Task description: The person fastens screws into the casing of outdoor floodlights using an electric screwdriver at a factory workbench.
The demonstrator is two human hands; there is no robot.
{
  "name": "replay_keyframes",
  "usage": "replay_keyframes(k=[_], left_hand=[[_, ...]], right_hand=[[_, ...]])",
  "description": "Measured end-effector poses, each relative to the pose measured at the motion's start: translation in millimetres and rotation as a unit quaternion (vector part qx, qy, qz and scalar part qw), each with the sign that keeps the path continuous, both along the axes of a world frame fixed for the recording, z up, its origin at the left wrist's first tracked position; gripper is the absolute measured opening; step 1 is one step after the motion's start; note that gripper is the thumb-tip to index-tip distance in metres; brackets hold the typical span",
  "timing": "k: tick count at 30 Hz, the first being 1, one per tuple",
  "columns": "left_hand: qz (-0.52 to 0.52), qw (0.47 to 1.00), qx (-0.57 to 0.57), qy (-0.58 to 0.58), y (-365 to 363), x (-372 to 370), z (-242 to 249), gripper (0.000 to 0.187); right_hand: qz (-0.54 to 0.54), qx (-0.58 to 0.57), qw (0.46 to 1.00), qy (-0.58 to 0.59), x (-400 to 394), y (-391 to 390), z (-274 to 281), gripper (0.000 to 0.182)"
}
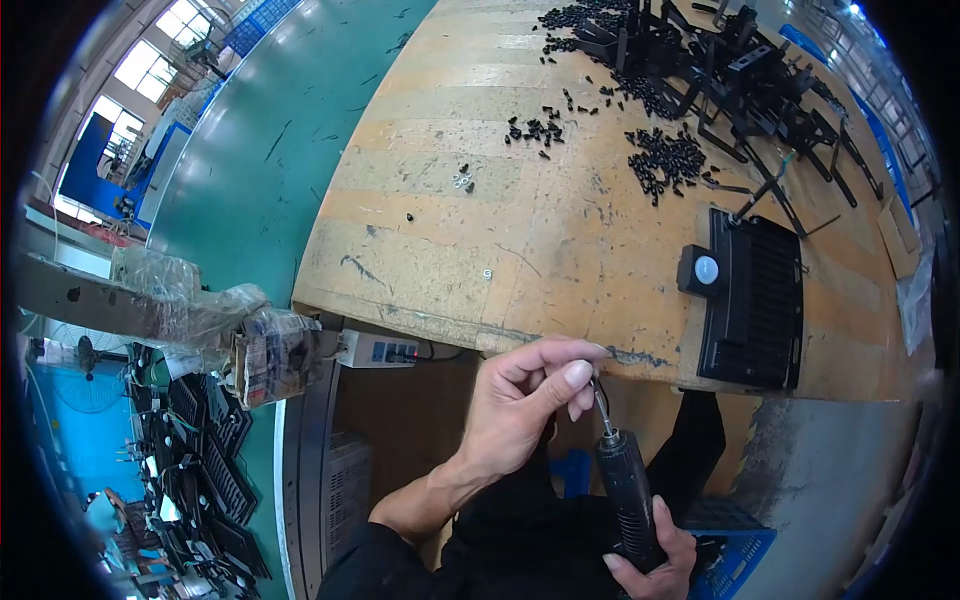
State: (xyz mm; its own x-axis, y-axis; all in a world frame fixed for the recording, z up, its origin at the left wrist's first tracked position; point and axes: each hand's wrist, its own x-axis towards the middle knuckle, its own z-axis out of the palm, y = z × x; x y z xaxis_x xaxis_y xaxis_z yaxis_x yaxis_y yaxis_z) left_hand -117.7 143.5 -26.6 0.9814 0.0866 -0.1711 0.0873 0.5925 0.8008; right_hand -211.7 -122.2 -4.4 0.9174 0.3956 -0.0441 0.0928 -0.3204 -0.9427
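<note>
My right hand [660,562] is wrapped around the lower body of a black electric screwdriver [625,490], which points up and away from me. The fingers of my left hand [520,405] are pinched together at the tip of its metal bit [603,408]. Whatever small piece sits between those fingertips is hidden. Both hands are just off the near edge of the wooden table [430,270]. To their right, a black floodlight [755,310] with a round white sensor [706,270] lies at the table's edge.
Heaps of small black screws [665,160] and a pile of black metal brackets [760,80] cover the far right. A few loose washers [462,182] lie mid-table. A power strip [378,350] hangs below the edge. A green conveyor [250,130] runs along the left.
</note>
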Motion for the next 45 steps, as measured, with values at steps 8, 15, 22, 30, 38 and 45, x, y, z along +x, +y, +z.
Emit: replay_keyframes(k=[8,15,22,30,38,45], left_hand=[[-0.062,0.986,0.136,-0.076,39,12,19,0.016],[-0.094,0.988,0.102,-0.060,53,12,22,0.016],[-0.057,0.978,0.198,-0.037,71,24,35,0.046],[0.153,0.602,0.773,-0.127,181,115,2,0.019],[0.059,0.573,0.794,-0.195,195,157,-11,0.017],[-0.006,0.504,0.841,-0.199,190,152,6,0.025]], right_hand=[[0.019,0.023,0.994,0.106,11,10,10,0.080],[-0.057,0.321,0.834,0.444,3,29,3,0.093],[-0.032,0.183,0.963,0.196,1,39,-29,0.093],[-0.057,0.250,0.945,0.204,10,26,-37,0.090],[-0.095,0.251,0.943,0.198,2,7,-36,0.088],[-0.138,0.236,0.940,0.204,-22,-27,-37,0.088]])
